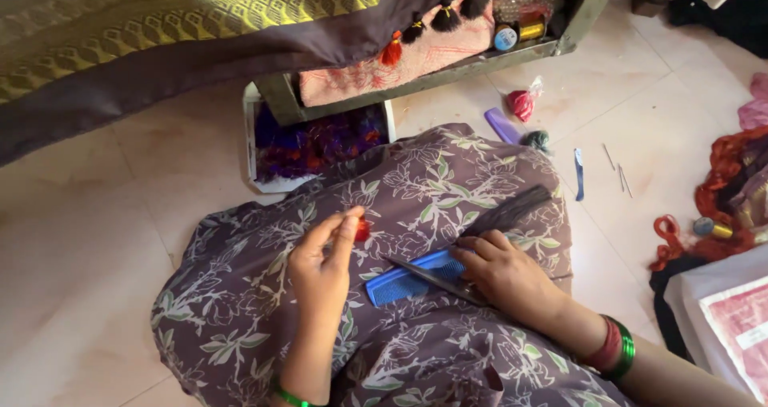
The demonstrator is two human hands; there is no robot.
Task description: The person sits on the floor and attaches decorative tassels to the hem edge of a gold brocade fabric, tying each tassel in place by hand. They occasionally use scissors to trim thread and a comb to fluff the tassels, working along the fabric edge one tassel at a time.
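The left hand (324, 267) pinches a tiny, soft red tassel (362, 230) by its top, while the right hand (504, 275) grips thin scissors (432, 277) over a stiff blue comb (412, 277).

one blue comb (404, 281), two hands (320, 271), four tassels (445, 17)
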